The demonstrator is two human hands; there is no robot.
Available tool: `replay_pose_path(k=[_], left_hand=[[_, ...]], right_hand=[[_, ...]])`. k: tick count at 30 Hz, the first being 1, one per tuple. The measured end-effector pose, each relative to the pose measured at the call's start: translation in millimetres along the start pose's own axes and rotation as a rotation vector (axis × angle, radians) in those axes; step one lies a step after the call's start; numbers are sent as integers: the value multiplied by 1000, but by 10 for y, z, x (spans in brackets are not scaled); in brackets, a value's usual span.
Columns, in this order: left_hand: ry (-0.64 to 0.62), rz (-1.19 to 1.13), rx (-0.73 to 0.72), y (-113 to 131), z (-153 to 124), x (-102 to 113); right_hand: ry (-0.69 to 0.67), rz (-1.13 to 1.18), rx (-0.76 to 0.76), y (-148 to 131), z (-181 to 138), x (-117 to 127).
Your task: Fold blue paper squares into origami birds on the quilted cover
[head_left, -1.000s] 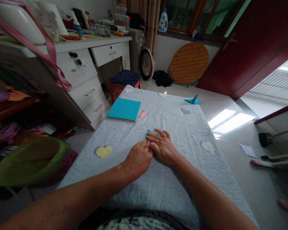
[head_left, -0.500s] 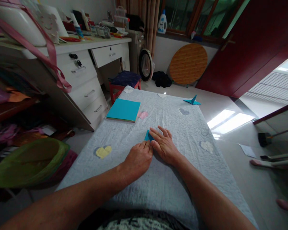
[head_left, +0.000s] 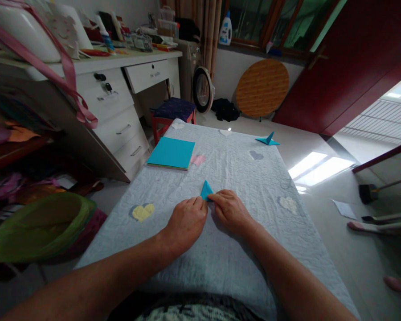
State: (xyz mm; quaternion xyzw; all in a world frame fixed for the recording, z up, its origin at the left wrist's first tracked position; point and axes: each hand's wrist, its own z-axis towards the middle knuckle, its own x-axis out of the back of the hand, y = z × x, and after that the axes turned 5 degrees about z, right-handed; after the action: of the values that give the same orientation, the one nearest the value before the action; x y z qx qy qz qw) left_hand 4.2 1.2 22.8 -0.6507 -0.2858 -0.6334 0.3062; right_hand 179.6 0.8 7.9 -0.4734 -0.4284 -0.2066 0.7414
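Observation:
A small folded blue paper (head_left: 206, 191) lies on the cloth-covered table, its pointed tip facing away from me. My left hand (head_left: 189, 218) is closed on its near left part, the fingers curled and hiding that edge. From the other side, my right hand (head_left: 230, 209) pinches the paper's near right corner, with the other fingers curled under. Farther off to the left rests a stack of square paper (head_left: 172, 153) with a blue sheet on top. At the far right corner of the table stands a folded blue paper piece (head_left: 268, 140) with one upright flap.
The table's quilted cloth (head_left: 254, 187) is pale with heart patches. Beyond its far left corner is a stool (head_left: 173, 110). To the left stand a white desk (head_left: 120, 129) with drawers and a green-lined bin (head_left: 43, 227). A round wooden board (head_left: 262, 88) leans on the back wall.
My right hand has drawn back towards me, from lying spread over the paper to pinching its near corner. More of the folded paper shows. My left hand has shifted slightly left.

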Motion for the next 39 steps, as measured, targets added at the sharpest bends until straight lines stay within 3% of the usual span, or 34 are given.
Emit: replay_pose_path(k=[10, 17, 26, 34, 39], left_hand=[[31, 135, -26, 47, -17, -51], [44, 48, -14, 0, 7, -49], [-2, 97, -10, 3, 2, -24], [-69, 72, 20, 15, 6, 70], [21, 0, 60, -117, 34, 37]], right_hand=[[165, 121, -179, 103, 151, -208], [147, 2, -218, 38, 172, -233], [116, -272, -267, 89, 136, -299], [90, -308, -331, 136, 47, -211], [182, -155, -298, 189, 17, -202]])
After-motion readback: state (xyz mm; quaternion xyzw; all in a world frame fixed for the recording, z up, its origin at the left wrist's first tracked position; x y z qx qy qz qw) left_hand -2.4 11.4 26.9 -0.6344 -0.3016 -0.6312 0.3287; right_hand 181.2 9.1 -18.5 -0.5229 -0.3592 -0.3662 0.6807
